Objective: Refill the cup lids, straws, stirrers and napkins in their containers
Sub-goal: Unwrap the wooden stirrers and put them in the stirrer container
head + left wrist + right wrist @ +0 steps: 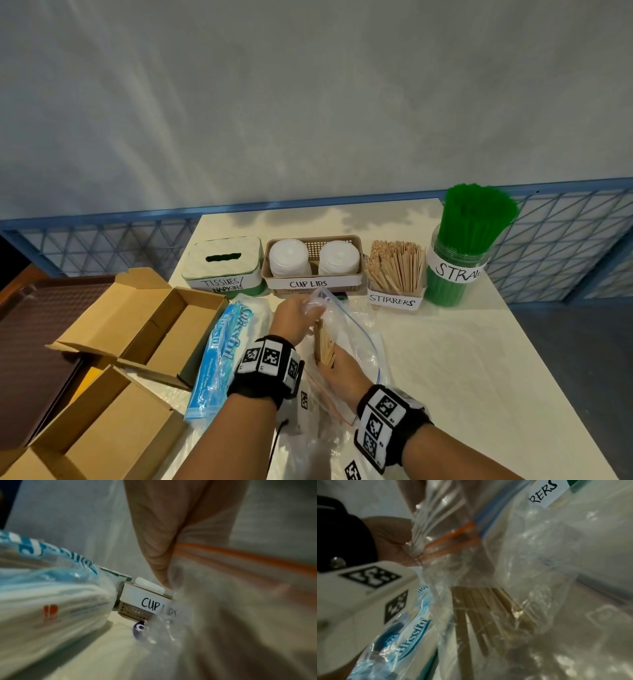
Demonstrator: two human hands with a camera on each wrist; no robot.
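Observation:
A clear zip bag (352, 329) lies in front of the labelled containers. My left hand (310, 308) pinches its gathered far end and holds it up; the left wrist view shows those fingers (163, 534) against the plastic. My right hand (330, 359) reaches into the bag from the near side and grips a bundle of wooden stirrers (323, 346), which shows through the plastic (488, 608). The STIRRERS container (395, 274) stands behind, full of sticks. The row also holds the straws jar (459, 253), the cup lids basket (356, 270) and the tissue box (224, 263).
A blue napkin pack (219, 353) lies left of the bag, beside my left wrist. Two open cardboard boxes (144, 325) sit at the left over a brown tray (30, 342). More clear plastic lies under my forearms. Blue mesh fencing runs behind the table (479, 359).

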